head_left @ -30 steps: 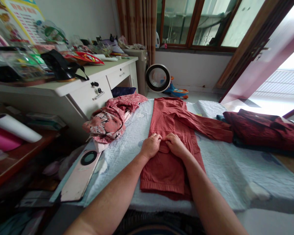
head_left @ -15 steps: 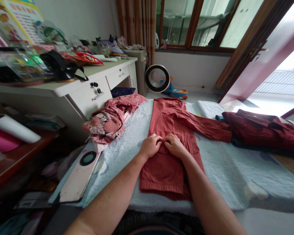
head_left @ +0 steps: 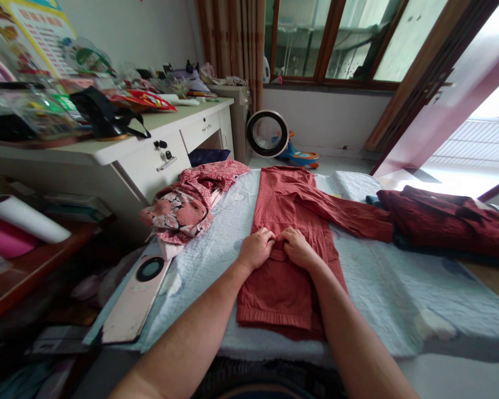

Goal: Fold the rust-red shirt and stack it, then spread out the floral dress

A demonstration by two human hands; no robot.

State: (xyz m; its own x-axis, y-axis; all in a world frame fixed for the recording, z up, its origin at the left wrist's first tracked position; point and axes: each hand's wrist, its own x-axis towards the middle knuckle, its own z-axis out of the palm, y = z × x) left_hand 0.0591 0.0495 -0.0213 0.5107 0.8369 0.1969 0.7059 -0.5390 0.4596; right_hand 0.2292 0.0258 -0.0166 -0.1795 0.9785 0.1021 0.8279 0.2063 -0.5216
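Observation:
A rust-red jacket [head_left: 274, 293] lies on a pale blue quilted cover [head_left: 382, 299], partly folded, its gathered hem toward me and one sleeve stretched out to the right. My left hand [head_left: 256, 246] and my right hand [head_left: 296, 246] are close together on its middle. Both are closed, with fingertips pinching the cloth at what looks like a pocket flap [head_left: 278, 255]. Bent fingers hide most of the pinched edge.
Crumpled floral clothing [head_left: 183, 208] lies to the left, above a pale flat board with a dark round ring [head_left: 149, 269]. Folded dark red garments [head_left: 444, 224] are stacked at the right. A cluttered white desk [head_left: 166, 122] stands on the left; an open washer door [head_left: 268, 133] is behind.
The hands have barely moved. The cloth edge between my fingers is raised slightly, and the flap shows a little more clearly.

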